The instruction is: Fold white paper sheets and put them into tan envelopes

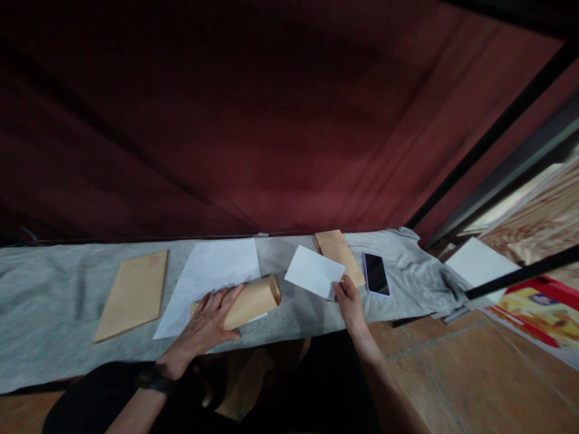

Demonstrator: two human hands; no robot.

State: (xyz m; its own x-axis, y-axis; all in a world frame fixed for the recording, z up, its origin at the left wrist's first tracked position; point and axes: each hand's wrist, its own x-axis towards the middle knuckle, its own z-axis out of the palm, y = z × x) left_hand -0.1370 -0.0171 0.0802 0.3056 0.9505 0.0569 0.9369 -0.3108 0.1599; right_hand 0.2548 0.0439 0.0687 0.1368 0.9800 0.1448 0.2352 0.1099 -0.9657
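My left hand (pixel 205 322) lies over a brown paper envelope (pixel 251 300), fingers across its far side and thumb along its near edge. The envelope's right end bulges into a rounded opening. Beneath it is a large white paper sheet (pixel 212 265), and a small white edge shows under its near side. My right hand (pixel 349 300) pinches a white card (pixel 314 272) at its lower right corner, to the right of the bulging opening and apart from it. Partly behind the card and this hand is a pile of brown envelopes (pixel 341 250).
Grey cloth (pixel 294 319) covers the narrow bench. Another brown envelope pile (pixel 136 292) lies at left, and a phone (pixel 376 274) at right. A dark red curtain (pixel 271 150) hangs behind. Black bars (pixel 497 132) and a red printed box (pixel 538 313) stand at right.
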